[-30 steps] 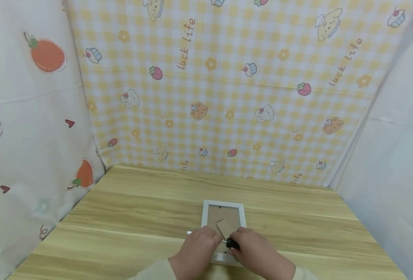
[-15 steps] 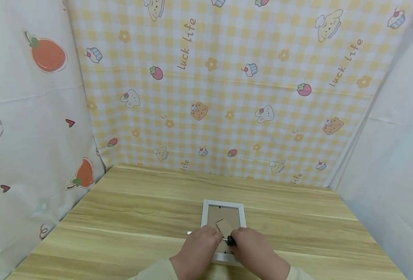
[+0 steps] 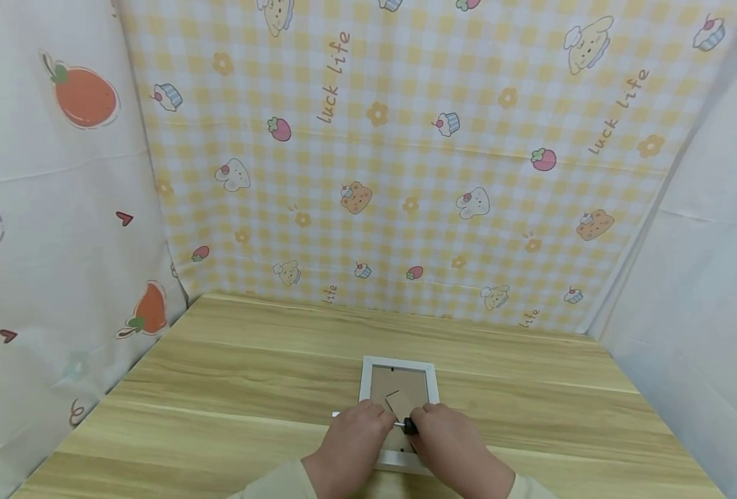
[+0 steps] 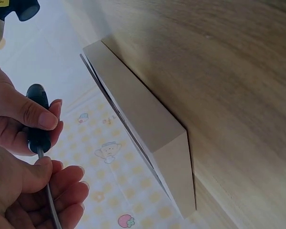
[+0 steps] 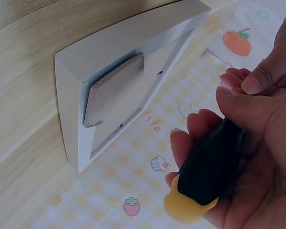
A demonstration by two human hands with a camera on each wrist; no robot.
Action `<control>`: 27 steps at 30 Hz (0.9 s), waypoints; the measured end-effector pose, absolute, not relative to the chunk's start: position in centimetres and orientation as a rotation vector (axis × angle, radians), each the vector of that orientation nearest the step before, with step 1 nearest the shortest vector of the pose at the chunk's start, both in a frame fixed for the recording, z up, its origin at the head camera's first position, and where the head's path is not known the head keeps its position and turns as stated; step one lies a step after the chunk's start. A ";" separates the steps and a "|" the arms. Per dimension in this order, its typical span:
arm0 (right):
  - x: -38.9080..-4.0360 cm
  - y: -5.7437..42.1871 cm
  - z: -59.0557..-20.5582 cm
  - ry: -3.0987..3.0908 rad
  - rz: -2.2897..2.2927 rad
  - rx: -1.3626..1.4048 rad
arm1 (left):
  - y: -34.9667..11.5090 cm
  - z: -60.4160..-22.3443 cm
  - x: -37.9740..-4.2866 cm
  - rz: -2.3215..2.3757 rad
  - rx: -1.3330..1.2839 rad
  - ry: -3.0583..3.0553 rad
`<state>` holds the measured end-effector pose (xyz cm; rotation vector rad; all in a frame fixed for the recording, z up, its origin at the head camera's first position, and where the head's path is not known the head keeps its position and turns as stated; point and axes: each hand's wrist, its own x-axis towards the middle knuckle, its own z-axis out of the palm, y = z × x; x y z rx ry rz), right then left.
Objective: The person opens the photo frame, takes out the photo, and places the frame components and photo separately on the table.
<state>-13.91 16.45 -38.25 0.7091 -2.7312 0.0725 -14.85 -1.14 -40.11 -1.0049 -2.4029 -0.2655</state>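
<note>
A screwdriver with a black handle (image 5: pixel 212 160) and a yellow end is held between both hands. My right hand (image 3: pixel 452 440) grips the handle, its fingers curled around it. The left hand (image 3: pixel 354 433) holds the thin metal shaft (image 4: pixel 50 202) between thumb and curled fingers, close in front of the handle. Beneath the hands, a white picture frame (image 3: pixel 432 386) lies back side up, with a brown backing board (image 3: pixel 407 380) inside its rim. A brown stand flap (image 5: pixel 117 88) sits slanted on that board. The left hand hides the screwdriver's tip end in the left wrist view.
The frame rests on a wood-grain table (image 3: pixel 249 374). Behind it hangs a yellow checked cloth (image 3: pixel 405 173), with white cloths (image 3: pixel 44 229) at the sides. A small bright piece (image 3: pixel 335 414) shows just left of the left hand.
The right hand and the screwdriver handle have shifted slightly left and away from the body, and the handle has turned in the grip. Left hand and frame stay nearly still.
</note>
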 end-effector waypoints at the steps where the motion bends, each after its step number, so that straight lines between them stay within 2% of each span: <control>1: -13.9 16.4 -38.3 -2.729 0.072 0.714 | -1.2 -40.1 -14.9 -0.269 -1.006 -2.407; 27: -13.7 16.7 -38.0 -2.806 0.216 0.731 | -1.1 -40.1 -14.8 -0.068 -1.034 -2.400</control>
